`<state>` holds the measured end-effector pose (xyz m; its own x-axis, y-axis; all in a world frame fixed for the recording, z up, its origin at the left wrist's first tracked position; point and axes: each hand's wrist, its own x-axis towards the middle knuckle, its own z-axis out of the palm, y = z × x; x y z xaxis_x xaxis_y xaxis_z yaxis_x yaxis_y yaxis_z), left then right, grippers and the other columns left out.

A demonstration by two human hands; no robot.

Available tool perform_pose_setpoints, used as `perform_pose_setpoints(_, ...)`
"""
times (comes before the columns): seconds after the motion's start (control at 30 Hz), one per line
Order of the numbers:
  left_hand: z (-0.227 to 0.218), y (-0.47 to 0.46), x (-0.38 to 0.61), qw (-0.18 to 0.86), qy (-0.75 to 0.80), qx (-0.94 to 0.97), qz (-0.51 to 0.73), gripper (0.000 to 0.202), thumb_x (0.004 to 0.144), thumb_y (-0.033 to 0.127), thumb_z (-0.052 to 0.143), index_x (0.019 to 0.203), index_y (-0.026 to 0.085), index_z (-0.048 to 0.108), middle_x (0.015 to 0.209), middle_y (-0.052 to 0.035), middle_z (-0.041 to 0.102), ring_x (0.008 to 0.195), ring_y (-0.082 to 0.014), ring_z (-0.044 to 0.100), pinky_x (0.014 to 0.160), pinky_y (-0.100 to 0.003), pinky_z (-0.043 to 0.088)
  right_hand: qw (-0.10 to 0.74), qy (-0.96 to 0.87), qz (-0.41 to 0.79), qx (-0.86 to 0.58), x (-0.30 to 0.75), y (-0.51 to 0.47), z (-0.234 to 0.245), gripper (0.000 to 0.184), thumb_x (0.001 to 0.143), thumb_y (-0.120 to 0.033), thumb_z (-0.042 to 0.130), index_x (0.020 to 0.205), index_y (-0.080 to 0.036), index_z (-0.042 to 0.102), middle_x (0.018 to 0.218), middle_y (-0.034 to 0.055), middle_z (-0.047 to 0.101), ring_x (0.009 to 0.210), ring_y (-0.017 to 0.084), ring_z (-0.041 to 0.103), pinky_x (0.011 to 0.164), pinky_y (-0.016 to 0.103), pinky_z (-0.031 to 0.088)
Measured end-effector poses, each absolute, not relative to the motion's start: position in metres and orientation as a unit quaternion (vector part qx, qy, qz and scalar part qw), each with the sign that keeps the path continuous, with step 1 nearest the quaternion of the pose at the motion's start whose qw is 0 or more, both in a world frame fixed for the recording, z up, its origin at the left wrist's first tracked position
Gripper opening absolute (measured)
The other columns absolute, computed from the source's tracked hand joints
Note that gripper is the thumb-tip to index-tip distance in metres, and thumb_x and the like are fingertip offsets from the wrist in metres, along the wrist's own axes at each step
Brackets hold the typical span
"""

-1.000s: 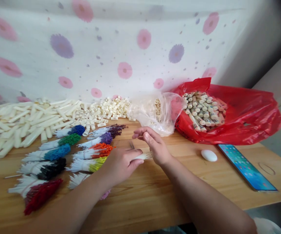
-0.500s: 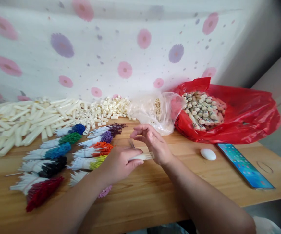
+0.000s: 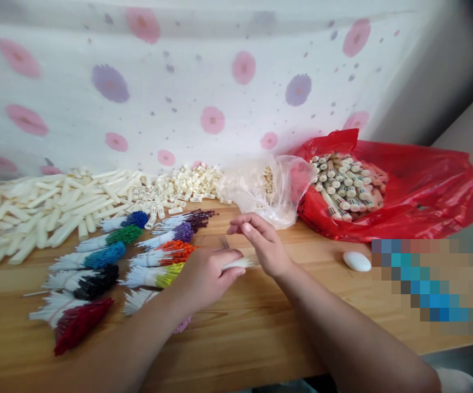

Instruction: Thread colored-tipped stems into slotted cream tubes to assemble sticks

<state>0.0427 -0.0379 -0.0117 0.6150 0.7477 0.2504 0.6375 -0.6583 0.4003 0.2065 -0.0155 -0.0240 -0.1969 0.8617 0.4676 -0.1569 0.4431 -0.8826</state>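
My left hand (image 3: 210, 278) is closed around a white plastic pen barrel (image 3: 235, 264), its thumb lying along the near side. The barrel points right, towards the palm of my right hand (image 3: 264, 245). My right hand is half curled with thumb and fingers apart, close against the barrel's end; whether it touches is hard to tell. Thin dark sticks (image 3: 223, 242) show just above my left hand, blurred. Left of my hands lie rubber-banded bundles of thin white refills with coloured ends, among them orange refills (image 3: 181, 251), yellow refills (image 3: 171, 274) and black refills (image 3: 97, 281).
White barrels (image 3: 68, 204) and small slotted pieces (image 3: 195, 183) are heaped along the back. A clear bag (image 3: 248, 191) of small parts stands beside a red bag (image 3: 429, 185) of filled pens (image 3: 347, 185). A white oval object (image 3: 356, 261) lies at right, near a pixelated area.
The view has shifted slightly, so the table's things sit a little further right. The barrel's slotted end, visible before, is now blurred by my right hand's palm.
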Motion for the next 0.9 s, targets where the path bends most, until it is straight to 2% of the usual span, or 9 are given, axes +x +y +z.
perform_pose_setpoints(0.1, -0.009, -0.035, 0.037, 0.097, 0.469, 0.854, 0.204, 0.016, 0.086, 0.028, 0.053, 0.09, 0.02, 0.066, 0.084, -0.003, 0.069, 0.075, -0.019, 0.063, 0.064, -0.026, 0.041, 0.561, -0.686, 0.267, -0.379, 0.204, -0.013, -0.026, 0.019, 0.088, -0.034, 0.052, 0.082, -0.018, 0.059, 0.078, 0.0026, 0.058, 0.076, 0.015, 0.055, 0.07, 0.028, 0.042)
perform_pose_setpoints(0.2, -0.008, -0.031, 0.032, 0.103, 0.491, 0.835, 0.226, 0.02, 0.086, 0.032, 0.052, 0.093, 0.021, 0.067, 0.085, -0.0035, 0.071, 0.075, -0.0186, 0.064, 0.065, -0.027, 0.043, 0.513, -0.719, 0.169, -0.437, 0.203, -0.012, -0.028, 0.027, 0.089, -0.035, 0.048, 0.068, -0.018, 0.053, 0.065, -0.0004, 0.05, 0.063, 0.013, 0.048, 0.059, 0.025, 0.035)
perform_pose_setpoints(0.33, -0.01, -0.03, 0.032, 0.131, 0.438, 0.849, 0.263, 0.019, 0.085, 0.031, 0.054, 0.092, 0.019, 0.068, 0.087, -0.0039, 0.071, 0.076, -0.0172, 0.064, 0.068, -0.025, 0.044, 0.481, -0.723, 0.17, -0.467, 0.203, -0.011, -0.029, 0.044, 0.091, -0.04, 0.04, 0.053, -0.02, 0.035, 0.049, -0.0046, 0.033, 0.048, 0.01, 0.034, 0.049, 0.025, 0.024)
perform_pose_setpoints(0.43, -0.01, -0.032, 0.034, 0.166, 0.415, 0.85, 0.279, 0.022, 0.086, 0.033, 0.054, 0.092, 0.018, 0.068, 0.083, -0.0035, 0.07, 0.073, -0.016, 0.063, 0.066, -0.024, 0.045, 0.482, -0.718, 0.175, -0.47, 0.202, -0.011, -0.028, 0.045, 0.091, -0.04, 0.036, 0.051, -0.021, 0.031, 0.047, -0.0048, 0.031, 0.045, 0.009, 0.032, 0.047, 0.024, 0.022)
perform_pose_setpoints(0.57, -0.007, -0.033, 0.034, 0.185, 0.412, 0.85, 0.272, 0.021, 0.085, 0.032, 0.054, 0.091, 0.018, 0.069, 0.079, -0.0023, 0.07, 0.069, -0.015, 0.062, 0.063, -0.023, 0.045, 0.478, -0.711, 0.186, -0.48, 0.198, -0.011, -0.03, 0.043, 0.089, -0.04, 0.036, 0.05, -0.021, 0.03, 0.046, -0.0047, 0.032, 0.045, 0.009, 0.033, 0.046, 0.023, 0.024)
perform_pose_setpoints(0.73, -0.008, -0.033, 0.034, 0.106, 0.406, 0.866, 0.271, 0.017, 0.086, 0.025, 0.053, 0.09, 0.019, 0.068, 0.081, -0.0035, 0.07, 0.073, -0.0162, 0.063, 0.067, -0.025, 0.045, 0.458, -0.706, 0.191, -0.504, 0.195, -0.008, -0.032, 0.041, 0.088, -0.039, 0.037, 0.052, -0.021, 0.033, 0.048, -0.0037, 0.035, 0.048, 0.011, 0.036, 0.048, 0.024, 0.026)
perform_pose_setpoints(0.9, -0.013, -0.031, 0.035, 0.067, 0.416, 0.867, 0.264, 0.02, 0.087, 0.028, 0.05, 0.093, 0.019, 0.067, 0.087, -0.0057, 0.07, 0.078, -0.0186, 0.063, 0.069, -0.026, 0.044, 0.43, -0.716, 0.21, -0.508, 0.2, -0.006, -0.029, 0.043, 0.089, -0.04, 0.042, 0.052, -0.02, 0.037, 0.049, -0.0036, 0.036, 0.049, 0.011, 0.035, 0.049, 0.024, 0.025)
